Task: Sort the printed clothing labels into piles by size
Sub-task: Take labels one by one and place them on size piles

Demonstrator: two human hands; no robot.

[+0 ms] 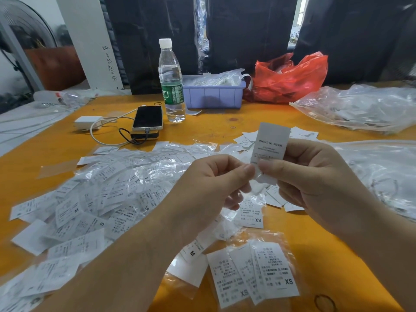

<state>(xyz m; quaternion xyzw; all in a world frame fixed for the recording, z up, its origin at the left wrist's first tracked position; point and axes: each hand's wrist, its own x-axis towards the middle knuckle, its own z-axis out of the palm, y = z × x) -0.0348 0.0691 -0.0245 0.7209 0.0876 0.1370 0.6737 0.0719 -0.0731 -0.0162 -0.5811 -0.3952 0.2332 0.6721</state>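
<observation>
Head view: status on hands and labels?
Both hands pinch one label, left hand, right hand. XS pile started near edge. Unsorted heap at left. Nothing in the way.

A white label (271,146) reading MADE IN CHINA stands upright above the heap of loose labels (94,199). Right of that heap lies a small XS pile (254,275).

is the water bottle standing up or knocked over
Upright. The water bottle stands on its base on the orange table, white cap on top, beside the phone.

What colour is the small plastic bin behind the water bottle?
Lavender plastic bin, clearest in the head view.
</observation>
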